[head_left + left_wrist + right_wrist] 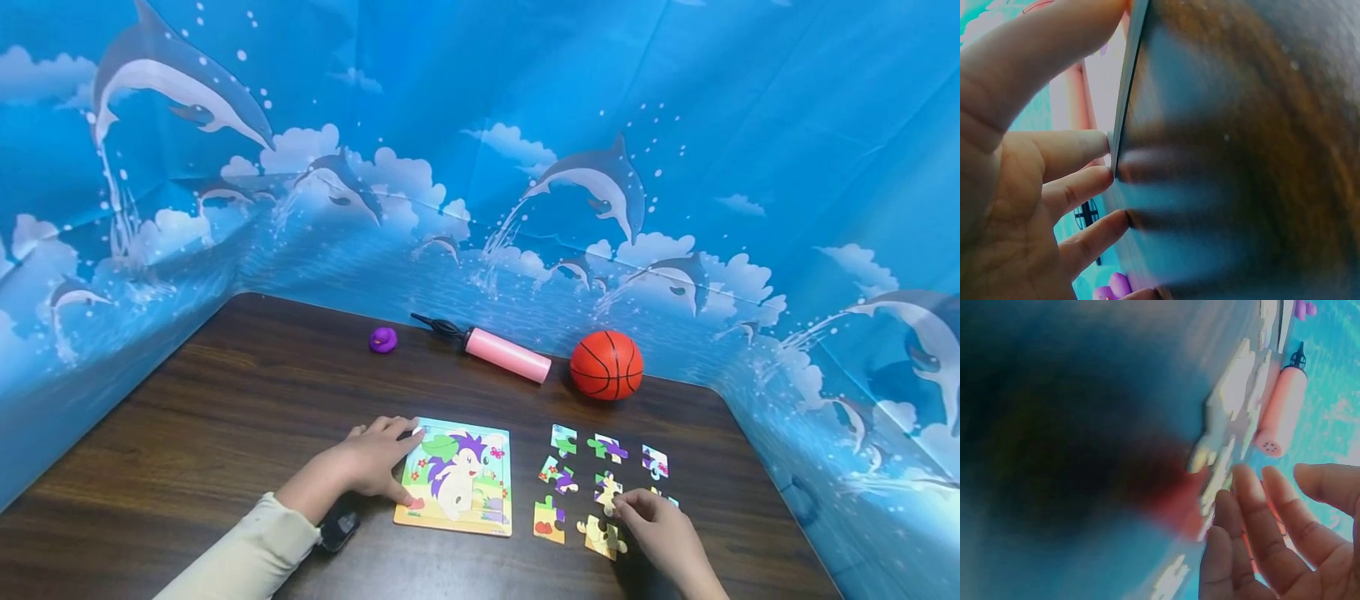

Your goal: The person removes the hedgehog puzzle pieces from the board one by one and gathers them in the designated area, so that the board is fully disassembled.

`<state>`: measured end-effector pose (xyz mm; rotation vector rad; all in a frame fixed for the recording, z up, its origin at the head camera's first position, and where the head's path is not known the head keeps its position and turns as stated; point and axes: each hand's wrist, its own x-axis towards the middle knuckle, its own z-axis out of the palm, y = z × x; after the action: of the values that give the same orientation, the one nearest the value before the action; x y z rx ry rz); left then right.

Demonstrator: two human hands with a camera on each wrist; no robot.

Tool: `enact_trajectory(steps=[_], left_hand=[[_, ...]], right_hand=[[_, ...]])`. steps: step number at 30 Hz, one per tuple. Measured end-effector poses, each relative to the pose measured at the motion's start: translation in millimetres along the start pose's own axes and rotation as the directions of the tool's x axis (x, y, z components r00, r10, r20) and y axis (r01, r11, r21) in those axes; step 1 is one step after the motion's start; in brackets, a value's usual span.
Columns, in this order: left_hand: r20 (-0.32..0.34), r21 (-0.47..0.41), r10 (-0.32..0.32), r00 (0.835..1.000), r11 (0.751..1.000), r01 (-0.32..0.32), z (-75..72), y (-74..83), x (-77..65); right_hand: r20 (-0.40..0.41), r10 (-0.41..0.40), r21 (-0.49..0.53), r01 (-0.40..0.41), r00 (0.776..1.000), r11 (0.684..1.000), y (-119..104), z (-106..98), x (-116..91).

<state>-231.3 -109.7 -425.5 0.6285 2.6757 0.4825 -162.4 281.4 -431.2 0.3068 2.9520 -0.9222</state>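
A square puzzle board [491, 487] with a purple hedgehog picture lies flat on the table. My left hand [375, 462] rests at its left side, thumb on the lower left corner and spread fingers along the upper left edge. In the left wrist view the fingertips [1100, 181] meet the board's thin edge and the table. Several loose jigsaw pieces [549, 518] lie spread to the right of the board. My right hand [663, 533] is over these, fingertips close to a cream and purple piece [606, 487]. In the right wrist view its fingers are loosely bent, with nothing visible between them.
Behind the board lie a purple rubber duck [383, 339], a pink hand pump [508, 355] with a black nozzle, and a red basketball [607, 366]. A blue dolphin-print sheet [420, 208] hangs around the back and sides of the dark wooden table [187, 433].
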Motion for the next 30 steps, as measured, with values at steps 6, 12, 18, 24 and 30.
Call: enact_trajectory(steps=[6,12,18,24,30], left_hand=[[0.000,0.003,-0.006,1.000,1.000,0.006,-0.6,-1.1,-0.3],[0.003,0.004,0.002,1.000,1.000,-0.002,1.0,-0.5,0.9],[-0.002,0.005,0.000,1.000,1.000,0.000,1.4,0.9,0.6],[0.000,0.009,0.004,1.000,1.000,-0.004,1.1,2.8,0.0],[0.001,0.000,-0.007,1.000,1.000,0.007,0.9,1.9,-0.2]], right_hand=[[0.078,-0.242,-0.015,0.244,0.967,0.970,-34,17,3],[0.277,-0.468,-0.109,0.511,0.839,0.853,-72,42,8],[0.329,-0.461,-0.206,0.539,0.824,0.817,-100,63,20],[0.346,-0.409,-0.274,0.507,0.845,0.817,-106,72,28],[0.312,-0.421,-0.209,0.493,0.852,0.844,-107,75,31]])
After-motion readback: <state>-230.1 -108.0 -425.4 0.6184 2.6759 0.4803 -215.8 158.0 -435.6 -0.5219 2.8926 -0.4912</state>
